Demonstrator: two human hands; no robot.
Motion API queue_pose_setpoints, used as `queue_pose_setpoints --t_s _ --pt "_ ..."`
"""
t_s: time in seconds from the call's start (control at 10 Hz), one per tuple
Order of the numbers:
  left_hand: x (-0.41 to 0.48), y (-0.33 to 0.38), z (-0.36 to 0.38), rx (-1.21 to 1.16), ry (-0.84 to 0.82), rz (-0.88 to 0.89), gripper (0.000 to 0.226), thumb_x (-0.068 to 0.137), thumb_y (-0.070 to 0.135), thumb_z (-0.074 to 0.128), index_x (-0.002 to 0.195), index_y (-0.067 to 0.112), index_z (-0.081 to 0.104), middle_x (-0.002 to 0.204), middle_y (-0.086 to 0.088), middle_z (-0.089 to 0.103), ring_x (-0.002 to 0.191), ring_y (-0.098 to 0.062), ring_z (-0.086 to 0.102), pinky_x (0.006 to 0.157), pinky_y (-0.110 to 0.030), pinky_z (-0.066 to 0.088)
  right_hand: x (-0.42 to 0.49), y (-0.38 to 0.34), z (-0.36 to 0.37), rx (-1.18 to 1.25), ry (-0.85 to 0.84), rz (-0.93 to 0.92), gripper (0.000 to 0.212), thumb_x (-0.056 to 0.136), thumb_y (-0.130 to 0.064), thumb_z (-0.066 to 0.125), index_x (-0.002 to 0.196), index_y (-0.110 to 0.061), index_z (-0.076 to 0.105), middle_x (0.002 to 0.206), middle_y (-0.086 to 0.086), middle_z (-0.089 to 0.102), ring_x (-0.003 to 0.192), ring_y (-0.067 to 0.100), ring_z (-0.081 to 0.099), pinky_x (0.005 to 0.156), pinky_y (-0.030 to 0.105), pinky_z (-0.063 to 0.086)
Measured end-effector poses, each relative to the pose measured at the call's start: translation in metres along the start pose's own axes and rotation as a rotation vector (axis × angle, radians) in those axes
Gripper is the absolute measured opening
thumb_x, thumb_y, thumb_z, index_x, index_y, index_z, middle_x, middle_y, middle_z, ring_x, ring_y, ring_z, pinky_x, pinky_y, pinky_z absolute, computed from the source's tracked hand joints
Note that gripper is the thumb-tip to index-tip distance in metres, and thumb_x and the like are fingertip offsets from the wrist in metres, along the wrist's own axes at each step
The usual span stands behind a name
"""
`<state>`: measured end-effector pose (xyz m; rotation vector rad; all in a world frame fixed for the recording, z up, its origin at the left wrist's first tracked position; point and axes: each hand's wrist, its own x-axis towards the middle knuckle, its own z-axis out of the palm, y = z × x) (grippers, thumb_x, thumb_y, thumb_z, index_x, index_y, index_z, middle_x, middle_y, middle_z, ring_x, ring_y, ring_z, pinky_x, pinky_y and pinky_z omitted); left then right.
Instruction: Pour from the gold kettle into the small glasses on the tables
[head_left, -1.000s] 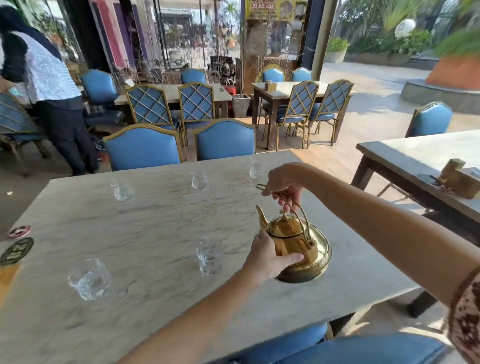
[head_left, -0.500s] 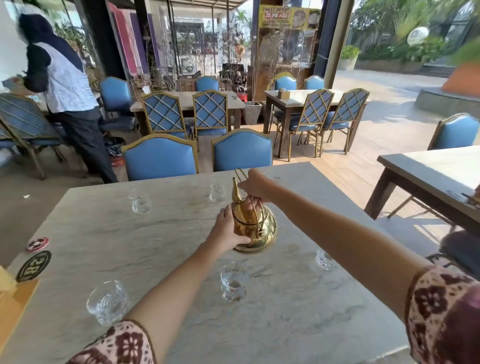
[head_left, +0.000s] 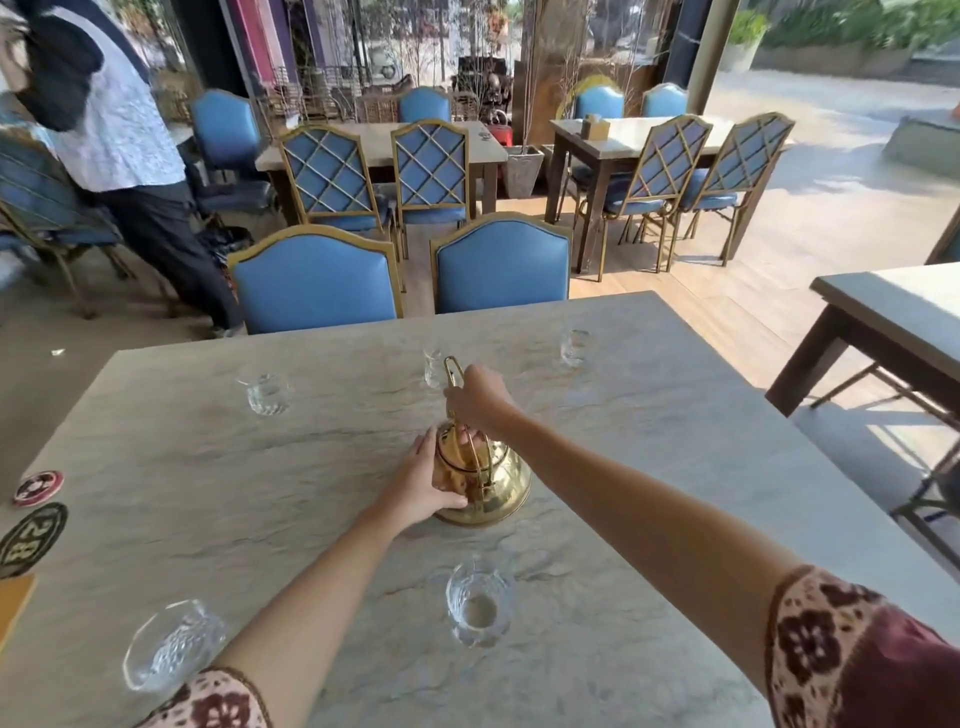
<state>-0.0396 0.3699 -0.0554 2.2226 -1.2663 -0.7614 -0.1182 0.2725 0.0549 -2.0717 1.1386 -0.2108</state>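
The gold kettle (head_left: 493, 486) is over the middle of the marble table (head_left: 649, 441), tipped with its spout toward the far side. My right hand (head_left: 478, 397) grips its wire handle from above. My left hand (head_left: 423, 483) presses against its left side and lid. Just beyond the spout stands a small clear glass (head_left: 431, 368). More small glasses stand at the far right (head_left: 574, 347), far left (head_left: 266, 392), near centre (head_left: 478, 603) and near left (head_left: 171, 644). I cannot see any liquid stream.
Two blue chairs (head_left: 501, 270) are pushed in at the table's far edge. Round coasters and a "28" marker (head_left: 31, 535) lie at the left edge. A person (head_left: 114, 145) stands at back left. Another table (head_left: 904, 322) is to the right.
I carried the kettle from the near right of the table toward the middle and far side, swinging its spout toward the far centre glass. Both hands stayed on it.
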Motion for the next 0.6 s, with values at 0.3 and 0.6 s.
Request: queue_pose_setpoints --t_s 0.3,0.6 --pt "0.012 -0.014 -0.007 0.017 -0.118 -0.022 0.124 0.083 0.028 0.084 0.168 0.015 -0.006 0.178 -0.008 0.0 0.165 -0.027 0.008 0.133 -0.048 0.016 0.005 0.001 0.014 0.126 -0.009 0.086 0.04 0.101 -0.028 0.042 0.112 0.008 0.054 0.077 0.011 0.057 0.055 0.018 0.057 0.049 0.025 0.051" --pt "-0.012 0.034 -0.038 0.132 0.063 -0.006 0.022 0.092 0.01 0.067 0.111 0.001 0.063 0.108 -0.011 0.07 0.099 -0.026 0.064 0.072 -0.031 0.048 -0.067 0.036 -0.007 -0.263 -0.182 -0.015 0.047 0.098 -0.017 0.05 0.14 -0.002 0.037 0.137 0.019 0.05 0.119 0.03 0.052 0.096 0.035 0.044"
